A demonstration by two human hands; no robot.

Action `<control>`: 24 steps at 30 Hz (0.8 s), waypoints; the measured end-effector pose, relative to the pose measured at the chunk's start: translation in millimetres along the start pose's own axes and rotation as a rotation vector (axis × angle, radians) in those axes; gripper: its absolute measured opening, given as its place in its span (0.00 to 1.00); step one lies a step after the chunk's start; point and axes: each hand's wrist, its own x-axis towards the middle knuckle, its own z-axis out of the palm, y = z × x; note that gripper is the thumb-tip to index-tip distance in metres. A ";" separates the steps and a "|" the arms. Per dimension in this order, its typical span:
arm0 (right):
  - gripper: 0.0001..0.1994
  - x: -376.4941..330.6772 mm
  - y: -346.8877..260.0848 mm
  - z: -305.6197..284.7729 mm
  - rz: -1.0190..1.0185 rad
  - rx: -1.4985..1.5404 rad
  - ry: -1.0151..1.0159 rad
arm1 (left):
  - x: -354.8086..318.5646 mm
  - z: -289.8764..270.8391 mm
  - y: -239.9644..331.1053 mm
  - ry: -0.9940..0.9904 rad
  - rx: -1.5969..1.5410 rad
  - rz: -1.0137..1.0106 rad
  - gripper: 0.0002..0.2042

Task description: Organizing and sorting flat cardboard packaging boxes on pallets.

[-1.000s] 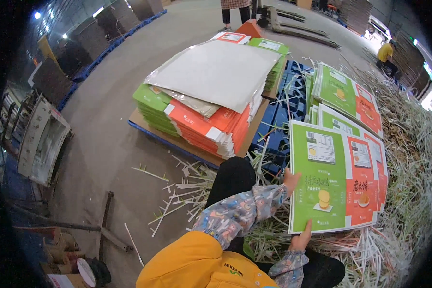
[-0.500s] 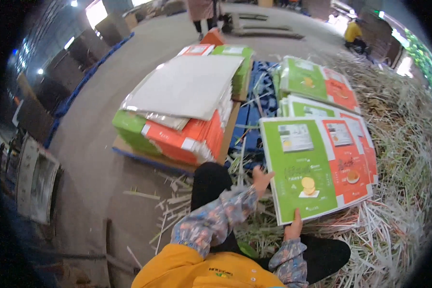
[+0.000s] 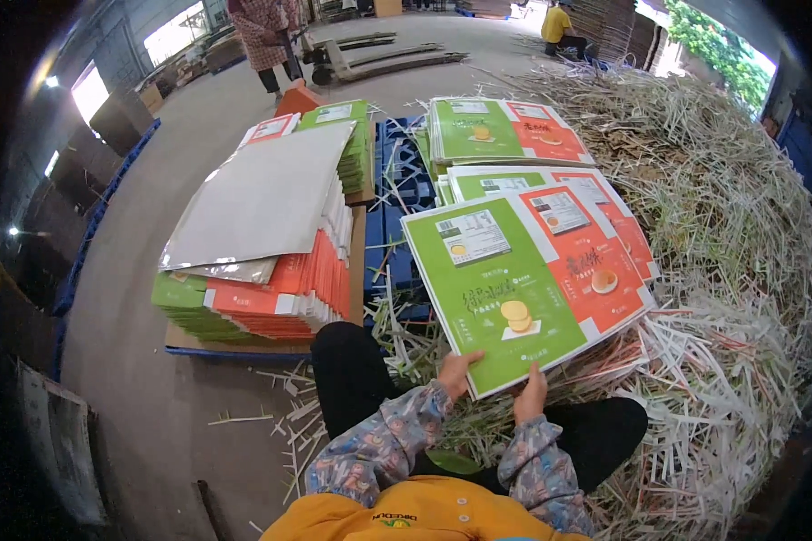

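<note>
A large printed cardboard sheet (image 3: pixel 487 325), green on the left and orange on the right, lies tilted in front of me. My left hand (image 3: pixel 460 373) grips its lower left edge, thumb on top. Close by, my right hand (image 3: pixel 530 397) pinches the near edge, with the thumb on the printed face and the fingers hidden underneath. Whether one sheet or several are in my hands, I cannot tell. Beyond it lie more sheets of the same print in a near stack (image 3: pixel 501 184) and a far stack (image 3: pixel 478 135).
On the left stands a tall pile of green and orange sheets (image 3: pixel 280 298), topped by a blank white sheet (image 3: pixel 262 203). A blue pallet (image 3: pixel 397 234) shows between the stacks. Shredded paper strips (image 3: pixel 713 361) heap up on the right. A person (image 3: pixel 263 41) stands beyond; another (image 3: pixel 559 32) sits far back.
My left hand has come down from beside the sheet's left edge and closed on its lower left part. The right hand still holds the near edge. My view has shifted to the right.
</note>
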 end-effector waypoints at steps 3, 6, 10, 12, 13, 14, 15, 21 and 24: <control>0.17 1.8 -1.3 3.7 -0.009 0.004 -0.046 | 2.5 -9.6 -2.4 0.031 -0.075 -0.124 0.17; 0.16 12.4 10.2 -3.1 -0.022 0.047 -0.053 | -2.3 -5.5 -10.6 -0.026 -0.024 -0.107 0.18; 0.14 0.4 -4.9 -24.0 0.017 0.060 -0.084 | -14.1 13.3 -4.0 -0.025 0.096 -0.130 0.18; 0.12 11.7 -2.4 -18.9 0.044 -0.030 -0.097 | -7.3 1.8 -9.1 -0.013 0.061 -0.036 0.18; 0.11 5.6 1.1 -16.2 0.077 -0.087 -0.024 | -11.7 -3.1 -15.7 0.013 0.026 0.020 0.18; 0.14 4.5 1.0 -12.0 0.093 -0.083 -0.026 | -11.1 -9.9 -15.9 -0.012 -0.006 -0.025 0.18; 0.16 4.3 -1.9 -8.5 0.108 -0.079 -0.026 | -5.2 -10.2 -17.0 -0.016 -0.012 -0.020 0.18; 0.16 7.2 -3.5 -13.8 0.009 -0.002 0.049 | -11.0 -3.6 -17.4 -0.006 0.106 -0.107 0.18; 0.16 5.4 -8.4 -18.2 0.064 -0.021 -0.089 | -12.8 -0.4 -17.0 0.000 0.105 -0.078 0.18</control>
